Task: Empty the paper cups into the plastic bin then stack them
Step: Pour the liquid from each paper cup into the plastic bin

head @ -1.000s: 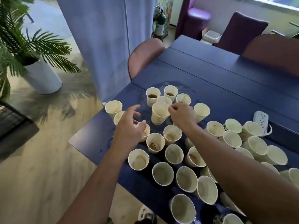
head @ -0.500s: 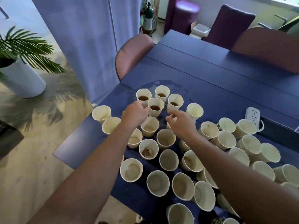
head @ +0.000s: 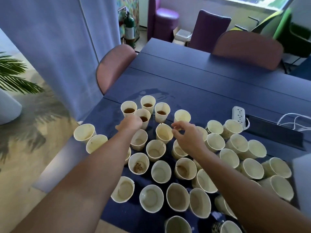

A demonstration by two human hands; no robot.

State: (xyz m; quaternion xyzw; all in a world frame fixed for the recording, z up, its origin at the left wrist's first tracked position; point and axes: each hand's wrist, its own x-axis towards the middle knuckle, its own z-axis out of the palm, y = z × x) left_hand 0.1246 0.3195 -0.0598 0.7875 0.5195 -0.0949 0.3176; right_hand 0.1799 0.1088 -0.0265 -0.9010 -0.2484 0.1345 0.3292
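Four paper cups holding brown liquid stand upright at the far edge of the cluster on the blue desk (head: 218, 91), and the nearest of them, the liquid-filled cup (head: 143, 117), sits right against the left hand (head: 130, 124), just beyond its knuckles. That hand's fingers curl toward the cup's near wall; whether they already grip it I cannot tell, since the hand hides the contact. The right hand (head: 186, 133) hovers beside the empty cup (head: 164, 133), fingers loosely spread and holding nothing. No plastic bin is in view, so the left hand looks better placed to lift first.
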